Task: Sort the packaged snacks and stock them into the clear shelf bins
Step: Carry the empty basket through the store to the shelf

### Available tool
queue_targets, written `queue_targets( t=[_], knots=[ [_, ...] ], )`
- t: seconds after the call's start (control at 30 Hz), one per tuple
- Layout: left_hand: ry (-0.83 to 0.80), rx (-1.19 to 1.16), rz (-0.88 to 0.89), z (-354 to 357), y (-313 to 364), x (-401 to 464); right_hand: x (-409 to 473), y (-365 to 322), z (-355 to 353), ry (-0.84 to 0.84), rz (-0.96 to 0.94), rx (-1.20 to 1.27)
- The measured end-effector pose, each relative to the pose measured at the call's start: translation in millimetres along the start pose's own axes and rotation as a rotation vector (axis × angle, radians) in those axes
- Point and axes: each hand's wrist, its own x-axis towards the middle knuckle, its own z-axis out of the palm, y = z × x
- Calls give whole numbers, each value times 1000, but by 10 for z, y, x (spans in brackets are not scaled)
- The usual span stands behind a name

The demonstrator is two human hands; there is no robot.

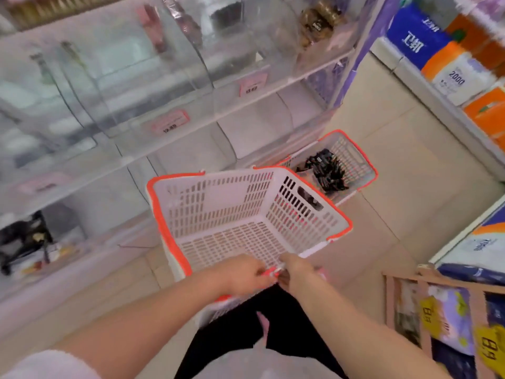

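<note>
A person holds an empty white basket (240, 214) with an orange rim at its near edge, both hands meeting at that rim in a shop aisle. The left hand (246, 274) curls its fingers (263, 273) over the edge; the right hand (296, 269) grips the same rim just beside it, though blur hides how each finger lies. The basket tilts away from the person, its slotted bottom and walls showing nothing inside.

With nothing in it, the basket should handle as light and stiff, its hard plastic rim the natural place to take hold. Behind it on the tiled floor (388, 170) sits a second basket (352, 157), also white with an orange rim, holding a loose heap of small dark snack packets (326, 170). These look light, soft-sided and likely slippery, best gathered by the handful or poured rather than pinched 1 at a time.

To the left rise the clear shelf bins (153, 86), several tiers with pink price tags (169, 122); most look nearly bare, while 1 upper bin holds brown wrapped snacks (317, 21).
</note>
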Motion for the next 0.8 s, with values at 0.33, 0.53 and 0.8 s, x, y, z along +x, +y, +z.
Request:
queue_targets(
  t=[0.33, 0.53, 0.8],
  knots=[
    [208, -2, -253, 501, -565, -159, -112, -4, 126, -173, -298, -526],
    [232, -14, -276, 606, -901, 289, 778, -673, -190, -129, -1292, -1790],
    [340, 7, -344, 1316, -1485, 1143, 2425, -875, 147, -419, -1319, -2481]
  ],
)
